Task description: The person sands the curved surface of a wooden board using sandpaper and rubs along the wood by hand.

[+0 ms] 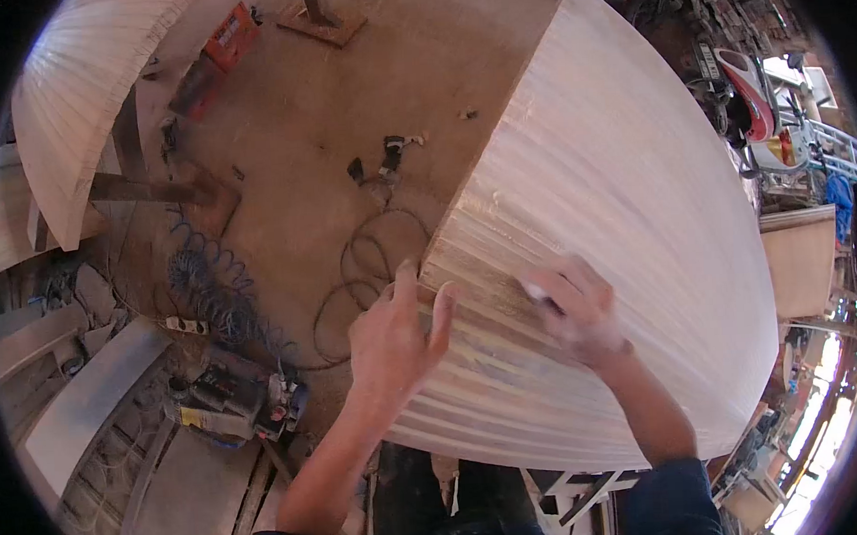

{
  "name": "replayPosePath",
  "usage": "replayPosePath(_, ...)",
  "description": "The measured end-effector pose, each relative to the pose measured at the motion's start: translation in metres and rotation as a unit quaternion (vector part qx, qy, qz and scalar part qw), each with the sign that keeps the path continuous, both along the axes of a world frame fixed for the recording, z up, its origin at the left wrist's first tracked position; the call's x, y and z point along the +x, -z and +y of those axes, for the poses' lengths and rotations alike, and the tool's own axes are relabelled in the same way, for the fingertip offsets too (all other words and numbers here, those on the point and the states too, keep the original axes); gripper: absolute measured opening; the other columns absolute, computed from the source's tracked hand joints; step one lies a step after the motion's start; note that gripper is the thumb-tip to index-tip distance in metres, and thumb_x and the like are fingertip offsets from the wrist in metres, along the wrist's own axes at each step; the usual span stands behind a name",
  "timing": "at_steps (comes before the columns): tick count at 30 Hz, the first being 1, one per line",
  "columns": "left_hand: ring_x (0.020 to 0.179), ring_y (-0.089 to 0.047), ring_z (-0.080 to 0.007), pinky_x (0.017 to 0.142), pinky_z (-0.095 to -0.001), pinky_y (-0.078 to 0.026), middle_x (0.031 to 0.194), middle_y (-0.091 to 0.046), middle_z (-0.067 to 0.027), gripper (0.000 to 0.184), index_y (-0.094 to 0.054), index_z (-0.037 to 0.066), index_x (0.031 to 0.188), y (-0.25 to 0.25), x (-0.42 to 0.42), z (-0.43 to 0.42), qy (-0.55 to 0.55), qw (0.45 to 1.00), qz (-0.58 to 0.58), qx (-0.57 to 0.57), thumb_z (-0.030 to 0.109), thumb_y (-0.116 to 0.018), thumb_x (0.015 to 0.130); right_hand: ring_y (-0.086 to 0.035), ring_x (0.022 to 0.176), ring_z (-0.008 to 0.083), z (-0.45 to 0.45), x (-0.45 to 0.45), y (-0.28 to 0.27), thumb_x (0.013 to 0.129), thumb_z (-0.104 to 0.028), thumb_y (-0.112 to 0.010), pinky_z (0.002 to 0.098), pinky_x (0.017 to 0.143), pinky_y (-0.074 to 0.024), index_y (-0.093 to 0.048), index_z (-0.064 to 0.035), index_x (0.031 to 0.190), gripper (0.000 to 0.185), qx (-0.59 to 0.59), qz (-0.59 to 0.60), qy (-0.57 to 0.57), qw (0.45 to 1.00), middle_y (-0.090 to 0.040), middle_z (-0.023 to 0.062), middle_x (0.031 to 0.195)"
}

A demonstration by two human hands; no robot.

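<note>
A large curved wooden panel [635, 182] with pale, ribbed strips spreads out in front of me. My left hand [393, 341] is at its left edge, thumb over the top face and fingers along the outer side, gripping the rim. Over the ribbed surface near that edge, my right hand [579, 313] is bent with its fingers curled down and slightly blurred. Whatever is beneath those fingers is small and mostly hidden; I cannot make it out. The strips around it look browner and rougher than the rest of the panel.
Another curved ribbed panel [87, 101] stands at upper left. A coiled blue hose [199, 277] and a dark loop of hose [352, 261] lie on the dusty floor. A compressor-like machine [229, 400] sits lower left. A red motorcycle [746, 91] is at the right.
</note>
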State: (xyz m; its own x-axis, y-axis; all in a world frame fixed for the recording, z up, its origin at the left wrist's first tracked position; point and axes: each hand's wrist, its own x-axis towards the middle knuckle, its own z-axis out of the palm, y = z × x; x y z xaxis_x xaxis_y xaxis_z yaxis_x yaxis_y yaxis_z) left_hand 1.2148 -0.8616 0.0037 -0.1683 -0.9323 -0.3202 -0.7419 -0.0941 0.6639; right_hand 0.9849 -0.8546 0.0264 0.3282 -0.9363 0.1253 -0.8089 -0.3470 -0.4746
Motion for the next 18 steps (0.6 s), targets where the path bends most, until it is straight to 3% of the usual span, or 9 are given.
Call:
replayPosePath(1,0.087,-0.067,-0.0448,0.074,-0.0518,-0.051,0.091,-0.068,-0.0286,0.055,-0.051,-0.003,0.132,-0.002,0.0,0.0,-0.009,0.999,-0.002,0.039,0.041,-0.055,0.099,-0.062,0.075,0.0253,0.008,-0.014,0.005,0.073,0.002,-0.075,0.0384,0.064,-0.0517,-0.072,-0.0078,0.101,0.03,-0.002,0.0,-0.001,1.0,-0.065,0.0089,0.089)
replayPosePath(3,0.083,-0.068,-0.0433,0.072,-0.0508,-0.052,0.088,-0.069,-0.0279,0.056,-0.051,-0.005,0.131,0.005,0.001,0.003,-0.009,1.0,-0.007,0.003,0.042,-0.054,0.099,-0.062,0.074,0.0259,0.019,-0.032,0.016,0.075,-0.001,-0.076,0.0384,0.063,-0.0519,-0.072,-0.0089,0.102,0.028,-0.054,-0.017,-0.009,0.998,-0.065,0.0081,0.088)
replayPosePath(5,0.078,-0.069,-0.0418,0.069,-0.0498,-0.054,0.085,-0.069,-0.0272,0.058,-0.052,-0.007,0.13,0.005,-0.001,0.004,-0.001,0.999,-0.014,-0.033,0.043,-0.053,0.099,-0.063,0.075,0.0272,-0.009,-0.003,0.009,0.079,-0.007,-0.075,0.0372,0.064,-0.0531,-0.069,-0.0073,0.097,0.019,-0.026,0.004,-0.046,0.999,-0.064,0.0088,0.088)
replayPosePath(8,0.079,-0.068,-0.0426,0.07,-0.0509,-0.053,0.086,-0.069,-0.0277,0.057,-0.052,-0.005,0.13,0.004,-0.001,0.003,0.01,0.999,-0.043,0.008,0.043,-0.052,0.099,-0.064,0.074,0.0263,-0.049,0.038,0.018,0.078,-0.006,-0.075,0.0368,0.064,-0.0515,-0.073,-0.0096,0.1,0.021,-0.017,0.012,-0.073,0.997,-0.068,0.0078,0.085)
replayPosePath(10,0.079,-0.068,-0.0437,0.072,-0.0522,-0.053,0.086,-0.069,-0.0279,0.057,-0.052,-0.004,0.131,0.005,-0.001,0.004,0.005,0.999,-0.032,-0.027,0.044,-0.052,0.099,-0.063,0.072,0.0267,-0.056,0.044,0.023,0.08,-0.006,-0.073,0.0379,0.065,-0.0501,-0.073,-0.0106,0.099,0.019,-0.001,-0.145,-0.048,0.988,-0.069,0.0066,0.085)
replayPosePath(15,0.079,-0.067,-0.045,0.073,-0.0534,-0.052,0.085,-0.068,-0.0281,0.059,-0.051,-0.004,0.131,0.005,-0.002,0.003,-0.012,1.0,-0.018,-0.002,0.045,-0.052,0.099,-0.062,0.073,0.0289,-0.016,-0.018,0.014,0.08,-0.005,-0.072,0.0411,0.071,-0.0497,-0.072,-0.0111,0.099,0.02,0.011,-0.079,-0.03,0.996,-0.068,0.0062,0.086)
replayPosePath(18,0.08,-0.067,-0.0454,0.074,-0.0535,-0.052,0.084,-0.068,-0.0283,0.06,-0.051,-0.004,0.131,-0.001,-0.004,0.003,-0.001,0.999,-0.048,0.002,0.047,-0.051,0.099,-0.062,0.075,0.0288,-0.039,0.011,0.022,0.08,-0.006,-0.073,0.0408,0.073,-0.0492,-0.072,-0.0112,0.097,0.018,-0.013,-0.072,-0.053,0.996,-0.069,0.0062,0.085)
